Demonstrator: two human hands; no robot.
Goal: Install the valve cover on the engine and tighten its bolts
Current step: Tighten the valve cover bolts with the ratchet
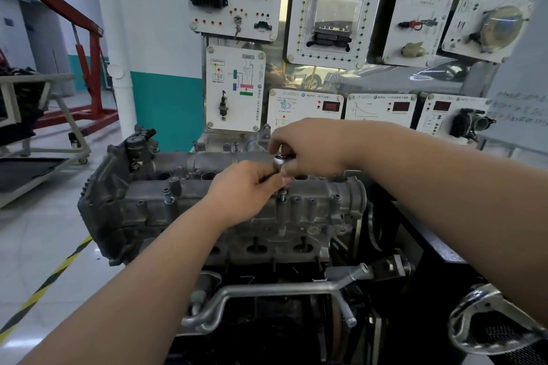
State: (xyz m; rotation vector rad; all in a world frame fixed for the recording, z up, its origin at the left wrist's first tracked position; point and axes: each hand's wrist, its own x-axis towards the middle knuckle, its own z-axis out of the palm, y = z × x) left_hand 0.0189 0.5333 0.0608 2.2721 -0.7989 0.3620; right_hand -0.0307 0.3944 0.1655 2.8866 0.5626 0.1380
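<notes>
Valve cover: grey cast metal with a dull, grainy finish, long and ribbed, rounded at its right end. It sits on top of the engine and spans the engine's full width. A row of raised round bosses runs along the cover's near edge.

Socket wrench: bright chrome with a knurled round head. It stands upright over the middle of the cover, just behind the near edge. Its slim dark lower end meets one boss. Whether it is seated on a bolt cannot be told.

Left hand: the forearm reaches in from the lower left, back of the hand up. The fingers are curled round the wrench shaft below the head.

Right hand: the forearm comes in from the right, the wrist bent downward. The fingertips close on the chrome head from above. The two hands touch at the tool.

Surroundings: a bent, matte silver pipe crosses below the engine's front edge. White instrument panels hang on the wall behind. A red steel hoist stands at the left. A yellow-and-black stripe marks the glossy floor.
</notes>
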